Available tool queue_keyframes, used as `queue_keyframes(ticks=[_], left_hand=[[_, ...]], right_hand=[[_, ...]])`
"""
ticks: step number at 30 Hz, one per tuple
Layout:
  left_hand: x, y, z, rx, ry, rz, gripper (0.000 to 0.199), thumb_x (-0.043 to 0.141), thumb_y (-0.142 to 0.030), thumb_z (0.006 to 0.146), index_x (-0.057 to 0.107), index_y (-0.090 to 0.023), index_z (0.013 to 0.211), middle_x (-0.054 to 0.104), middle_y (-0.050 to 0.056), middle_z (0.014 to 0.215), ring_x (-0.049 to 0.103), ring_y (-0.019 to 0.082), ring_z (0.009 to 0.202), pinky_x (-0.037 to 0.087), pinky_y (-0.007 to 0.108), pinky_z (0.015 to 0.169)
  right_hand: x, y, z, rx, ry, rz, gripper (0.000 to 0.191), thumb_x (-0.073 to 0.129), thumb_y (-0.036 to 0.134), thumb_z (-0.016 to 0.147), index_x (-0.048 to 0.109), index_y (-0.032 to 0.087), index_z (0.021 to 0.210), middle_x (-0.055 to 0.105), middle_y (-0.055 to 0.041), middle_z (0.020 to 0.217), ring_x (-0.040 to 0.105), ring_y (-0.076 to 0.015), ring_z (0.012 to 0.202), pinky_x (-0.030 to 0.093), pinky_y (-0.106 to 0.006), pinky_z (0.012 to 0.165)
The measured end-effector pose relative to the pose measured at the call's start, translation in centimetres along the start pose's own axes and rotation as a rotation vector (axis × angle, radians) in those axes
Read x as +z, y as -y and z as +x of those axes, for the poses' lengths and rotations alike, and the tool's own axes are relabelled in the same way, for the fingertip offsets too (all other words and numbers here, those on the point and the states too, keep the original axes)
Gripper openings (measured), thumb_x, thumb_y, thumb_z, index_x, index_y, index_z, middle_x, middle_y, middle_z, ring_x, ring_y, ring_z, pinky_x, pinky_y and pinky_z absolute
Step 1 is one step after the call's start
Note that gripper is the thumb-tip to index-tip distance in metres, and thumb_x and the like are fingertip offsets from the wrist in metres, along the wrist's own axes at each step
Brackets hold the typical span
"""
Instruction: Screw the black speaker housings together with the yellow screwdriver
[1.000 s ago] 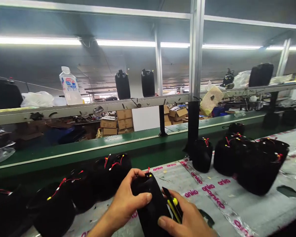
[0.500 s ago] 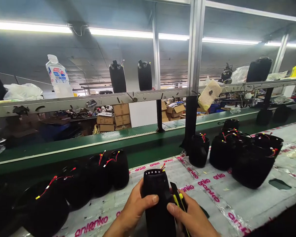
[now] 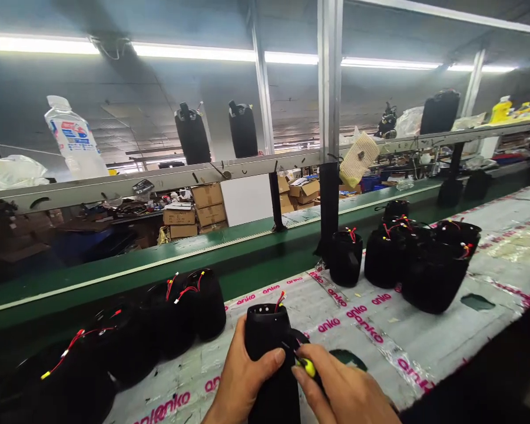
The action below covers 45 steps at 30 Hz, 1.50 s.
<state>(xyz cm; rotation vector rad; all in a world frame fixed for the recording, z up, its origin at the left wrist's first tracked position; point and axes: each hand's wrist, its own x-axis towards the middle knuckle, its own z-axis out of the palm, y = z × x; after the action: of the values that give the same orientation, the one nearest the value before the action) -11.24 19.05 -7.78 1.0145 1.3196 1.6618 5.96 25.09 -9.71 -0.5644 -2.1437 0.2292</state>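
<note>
My left hand [image 3: 247, 377] is wrapped round the left side of a black speaker housing [image 3: 271, 383], its thumb pressed on the front. The housing stands nearly upright, with a row of holes inside its open rim and red wires [image 3: 281, 300] poking out of the top. In my right hand [image 3: 335, 383] is a utility knife [image 3: 308, 367] with yellow parts, its tip end against the housing's upper right side. A black strap [image 3: 298, 337] arches out there, just above the knife. Whether the blade touches the strap or the fabric I cannot tell.
Several black housings with red wires line the left [image 3: 203, 306] and the right [image 3: 437, 277] of the plastic-covered bench [image 3: 371, 371]. Behind runs a green conveyor belt [image 3: 247, 247]. A metal shelf [image 3: 159, 176] above carries a water bottle [image 3: 77, 141] and two housings [image 3: 242, 132].
My right hand has turned the knife from pointing up beside the housing to pointing at its upper right side. The strap now stands out from the housing. The view has shifted slightly right.
</note>
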Motion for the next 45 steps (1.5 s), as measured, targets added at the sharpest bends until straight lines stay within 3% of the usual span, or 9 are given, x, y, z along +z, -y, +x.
queue_keyframes(ticks=[3, 11, 18, 24, 27, 33, 45], left_hand=[[0.4, -0.1, 0.0, 0.025, -0.041, -0.007, 0.073, 0.088, -0.046, 0.063, 0.057, -0.020, 0.124, 0.076, 0.009, 0.108, 0.072, 0.030, 0.097, 0.056, 0.038, 0.086], [0.9, -0.5, -0.2, 0.022, -0.030, -0.052, 0.075, 0.088, -0.042, 0.064, 0.053, -0.020, 0.127, 0.075, 0.012, 0.116, 0.073, 0.028, 0.095, 0.058, 0.037, 0.083], [0.9, -0.4, -0.2, 0.030, -0.066, -0.012, 0.075, 0.088, -0.043, 0.063, 0.054, -0.020, 0.126, 0.077, 0.011, 0.111, 0.073, 0.029, 0.095, 0.057, 0.037, 0.084], [0.8, -0.4, -0.2, 0.046, -0.048, 0.035, 0.075, 0.088, -0.040, 0.064, 0.053, -0.021, 0.128, 0.076, 0.010, 0.113, 0.074, 0.030, 0.098, 0.058, 0.039, 0.088], [0.8, -0.5, -0.3, 0.046, -0.055, 0.047, 0.073, 0.088, -0.040, 0.065, 0.053, -0.021, 0.126, 0.077, 0.009, 0.111, 0.074, 0.030, 0.097, 0.058, 0.039, 0.087], [0.7, -0.7, -0.4, 0.031, -0.052, 0.062, 0.077, 0.087, -0.041, 0.066, 0.049, -0.021, 0.131, 0.074, 0.009, 0.120, 0.073, 0.029, 0.102, 0.057, 0.037, 0.089], [1.0, -0.8, -0.7, -0.005, -0.096, 0.012, 0.072, 0.086, -0.047, 0.065, 0.052, -0.022, 0.123, 0.076, 0.006, 0.103, 0.072, 0.028, 0.091, 0.057, 0.035, 0.080]], right_hand=[[0.5, -0.4, 0.7, -0.109, -0.009, -0.154, 0.028, 0.029, 0.030, 0.109, 0.055, 0.020, 0.107, 0.069, -0.0023, 0.075, 0.070, -0.0182, 0.058, 0.050, -0.026, 0.050], [0.5, -0.3, 1.3, -0.147, 0.028, -0.218, 0.032, 0.024, 0.029, 0.110, 0.053, 0.017, 0.107, 0.065, -0.0015, 0.071, 0.068, -0.0187, 0.053, 0.049, -0.029, 0.047], [0.7, -0.3, 1.1, -0.150, -0.011, -0.243, 0.032, 0.021, 0.027, 0.110, 0.051, 0.018, 0.108, 0.065, -0.0015, 0.073, 0.068, -0.0172, 0.054, 0.045, -0.027, 0.045], [0.6, -0.4, 0.6, -0.116, 0.084, -0.244, 0.023, 0.028, 0.024, 0.108, 0.050, 0.018, 0.114, 0.066, -0.0010, 0.080, 0.069, -0.0176, 0.061, 0.045, -0.029, 0.047], [0.5, -0.2, 0.7, -0.116, 0.067, -0.219, 0.022, 0.028, 0.024, 0.108, 0.049, 0.018, 0.114, 0.066, -0.0009, 0.079, 0.069, -0.0171, 0.060, 0.044, -0.029, 0.048], [0.7, -0.2, 0.9, -0.111, 0.051, -0.221, 0.025, 0.025, 0.024, 0.109, 0.049, 0.019, 0.113, 0.066, -0.0005, 0.077, 0.069, -0.0178, 0.059, 0.045, -0.029, 0.047], [1.0, -0.1, 0.4, -0.084, 0.075, -0.236, 0.021, 0.030, 0.024, 0.108, 0.051, 0.019, 0.112, 0.066, -0.0015, 0.078, 0.070, -0.0174, 0.059, 0.044, -0.026, 0.046]])
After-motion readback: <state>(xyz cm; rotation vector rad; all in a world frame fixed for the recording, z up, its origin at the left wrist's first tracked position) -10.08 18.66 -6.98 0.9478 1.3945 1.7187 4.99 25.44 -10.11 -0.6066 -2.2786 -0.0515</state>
